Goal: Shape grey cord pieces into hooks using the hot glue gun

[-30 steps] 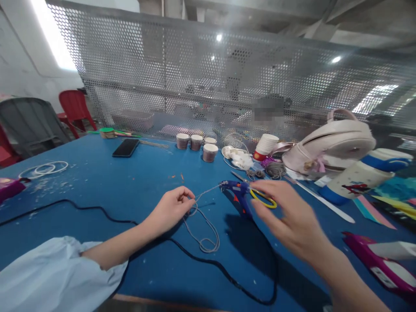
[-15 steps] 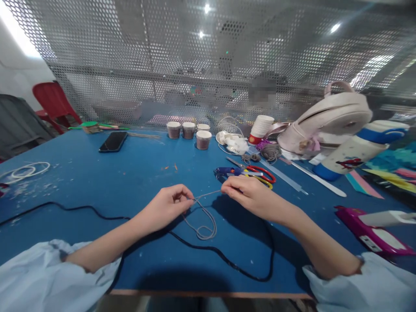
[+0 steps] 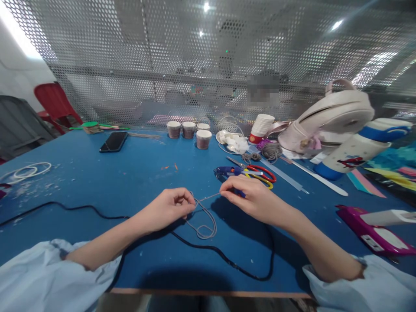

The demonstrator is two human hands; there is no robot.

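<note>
A thin grey cord (image 3: pixel 213 219) runs between my two hands over the blue table (image 3: pixel 139 173), its slack lying in loops below them. My left hand (image 3: pixel 173 208) pinches the cord between thumb and fingers, where strands cross in a small loop. The stretch from there rises to the fingertips of my right hand (image 3: pixel 243 193), which are closed on it. Just behind my right hand lie a blue glue gun (image 3: pixel 227 171) and scissors (image 3: pixel 272 172) with red and yellow handles.
A black cable (image 3: pixel 224 256) curves across the table under my hands. Several small cups (image 3: pixel 203 139) stand at the back, with a phone (image 3: pixel 113 141) to their left. At right are a bottle (image 3: pixel 354 157), a pale backpack (image 3: pixel 331 112) and a magenta device (image 3: pixel 370 232).
The strand between my hands has shifted slightly, and a small loop now stands up at my left fingertips. Both hands keep their pinch and have barely moved.
</note>
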